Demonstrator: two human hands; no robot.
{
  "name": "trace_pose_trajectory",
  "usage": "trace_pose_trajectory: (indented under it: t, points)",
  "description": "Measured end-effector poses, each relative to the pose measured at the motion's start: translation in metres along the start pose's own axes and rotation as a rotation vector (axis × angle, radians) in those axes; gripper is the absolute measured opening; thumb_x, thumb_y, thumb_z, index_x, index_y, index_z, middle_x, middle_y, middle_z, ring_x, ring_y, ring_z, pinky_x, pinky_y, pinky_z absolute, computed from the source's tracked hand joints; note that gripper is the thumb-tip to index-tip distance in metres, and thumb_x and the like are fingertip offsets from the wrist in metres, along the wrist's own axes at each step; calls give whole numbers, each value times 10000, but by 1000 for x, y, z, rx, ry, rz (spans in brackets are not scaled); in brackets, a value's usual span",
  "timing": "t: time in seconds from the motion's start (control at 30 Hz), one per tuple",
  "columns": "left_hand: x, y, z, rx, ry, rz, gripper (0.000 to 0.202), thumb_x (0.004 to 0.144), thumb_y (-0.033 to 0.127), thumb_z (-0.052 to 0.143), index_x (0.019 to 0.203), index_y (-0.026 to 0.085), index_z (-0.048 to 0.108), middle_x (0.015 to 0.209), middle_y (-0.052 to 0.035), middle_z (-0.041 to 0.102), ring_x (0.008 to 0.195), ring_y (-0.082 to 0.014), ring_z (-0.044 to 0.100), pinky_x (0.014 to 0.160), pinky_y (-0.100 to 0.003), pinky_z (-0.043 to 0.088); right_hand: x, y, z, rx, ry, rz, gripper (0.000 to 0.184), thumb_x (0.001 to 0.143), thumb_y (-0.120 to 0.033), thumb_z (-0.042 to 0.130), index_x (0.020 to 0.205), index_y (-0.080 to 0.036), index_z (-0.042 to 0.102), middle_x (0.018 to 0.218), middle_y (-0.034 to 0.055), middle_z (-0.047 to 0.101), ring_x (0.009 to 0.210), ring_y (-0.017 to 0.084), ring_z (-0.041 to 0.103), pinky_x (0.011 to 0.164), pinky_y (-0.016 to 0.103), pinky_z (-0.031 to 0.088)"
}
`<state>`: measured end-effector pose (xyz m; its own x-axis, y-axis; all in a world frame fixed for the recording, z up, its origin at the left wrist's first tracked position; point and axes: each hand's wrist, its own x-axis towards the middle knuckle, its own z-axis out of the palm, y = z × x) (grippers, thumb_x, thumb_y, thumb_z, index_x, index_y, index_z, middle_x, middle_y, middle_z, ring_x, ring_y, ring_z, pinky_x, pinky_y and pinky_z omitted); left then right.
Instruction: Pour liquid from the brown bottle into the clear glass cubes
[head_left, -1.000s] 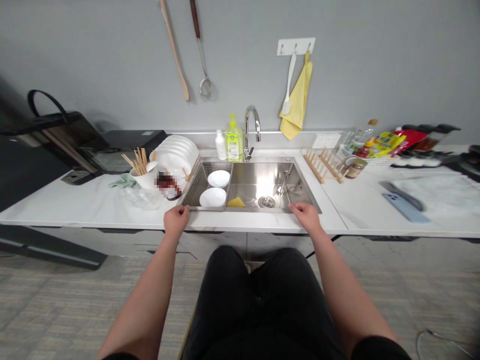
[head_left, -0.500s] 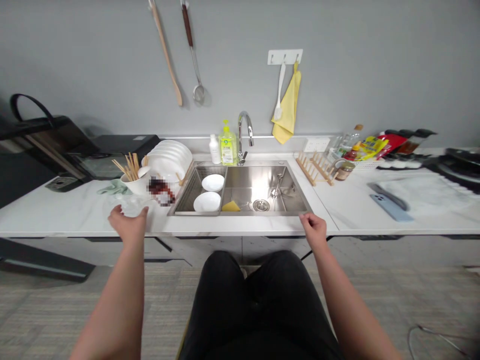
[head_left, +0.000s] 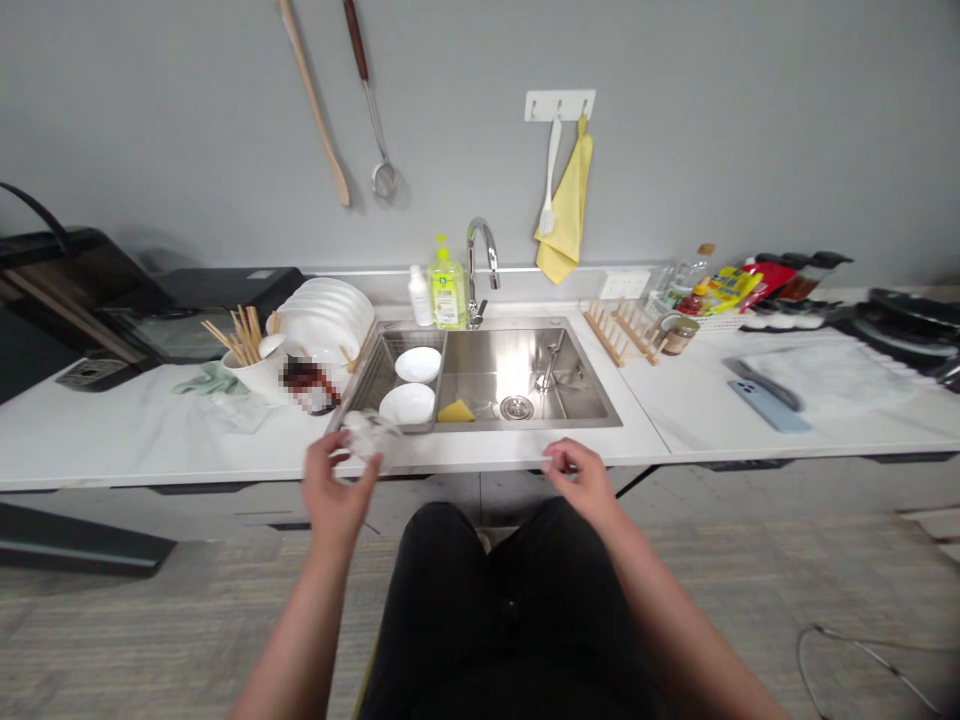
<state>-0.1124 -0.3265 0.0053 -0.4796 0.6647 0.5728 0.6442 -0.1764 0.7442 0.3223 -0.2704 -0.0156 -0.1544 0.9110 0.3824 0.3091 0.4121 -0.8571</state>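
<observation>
My left hand [head_left: 334, 490] is closed round a clear glass [head_left: 371, 436], held in the air just in front of the counter edge below the sink's left corner. My right hand [head_left: 581, 478] hovers off the counter edge in front of the sink [head_left: 592, 385], its fingers curled in with nothing visible in them. Two white bowls [head_left: 407, 402] sit in the sink's left rack, with a yellow sponge [head_left: 455, 411] beside them. My lap in black trousers is below both hands.
Left of the sink: stacked white plates [head_left: 330, 315], a cup of chopsticks [head_left: 251, 365], another clear item [head_left: 236, 410], a green cloth. Soap bottle [head_left: 446, 285] and tap [head_left: 480, 260] behind. Right: wooden rack [head_left: 626, 335], phone [head_left: 772, 405], jars and packets.
My left hand went left to the clear glass on the counter, lifted it and brought it in front of the sink. My right hand left the counter edge and drew inward.
</observation>
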Motion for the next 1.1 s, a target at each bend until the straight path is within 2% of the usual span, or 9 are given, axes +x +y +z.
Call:
trace_pose_trajectory:
  t: [0.07,0.13,0.33,0.5,0.57,0.77,0.87,0.97,1.1]
  points:
    - [-41,44,30,-199,-270,15,491,929,462,876,1336,258,691,1361,-118,695,1254,-303,716,1005,-441,664,-2,-22,27,131,-206,-41,606,914,-487,945,1458,-294,759,1348,121,771,1160,294,737,938,402,618]
    - [-68,78,52,-377,-447,5,476,954,440,865,1371,282,698,1366,-126,712,1264,-301,732,1006,-435,671,-4,-37,47,309,-359,7,953,851,-523,1015,1681,-346,582,1659,148,632,1464,351,655,1126,484,611]
    - [-57,109,56,-519,-661,39,338,983,419,873,1277,286,773,1629,-146,681,1561,-366,624,1335,-579,483,-12,-38,51,554,-461,207,1035,711,-546,1113,1582,-330,599,1493,108,725,1314,334,741,1174,508,593]
    - [-38,118,58,-620,-977,-88,467,1024,445,835,1448,258,776,1410,-139,843,1325,-337,804,1224,-540,597,-19,-48,43,626,-508,190,855,724,-490,1102,1431,-302,658,1404,83,741,1288,320,738,1098,459,614]
    - [-43,122,63,-617,-979,-102,420,1006,445,849,1370,238,828,1369,-136,862,1297,-343,818,1222,-546,600,-22,-56,45,616,-466,171,785,725,-449,1097,1360,-285,664,1347,75,749,1225,303,754,1059,439,622]
    - [-68,134,80,-451,-686,-133,297,783,341,989,993,254,797,1090,-84,855,1091,-325,824,1081,-526,659,-31,-65,50,415,-360,148,707,703,-336,1079,1299,-267,704,1264,61,787,1122,289,773,1010,429,631]
    - [-72,141,80,-432,-676,-94,479,798,373,989,1215,279,772,1271,-91,816,1219,-323,796,1127,-516,644,-30,-63,51,315,-334,83,699,684,-294,1067,1295,-268,727,1279,60,791,1173,308,764,1062,455,621]
    - [-67,142,73,-608,-804,-26,669,942,452,896,1553,297,673,1547,-142,737,1497,-350,690,1281,-521,547,-27,-60,51,345,-307,100,712,701,-354,1072,1312,-274,717,1270,58,789,1128,295,771,1025,445,640]
    - [-59,141,73,-612,-802,-127,677,927,440,911,1540,280,671,1224,-99,838,1282,-318,798,1208,-504,592,-24,-61,51,375,-324,118,760,692,-401,1091,1336,-267,710,1309,74,792,1116,294,782,999,439,650]
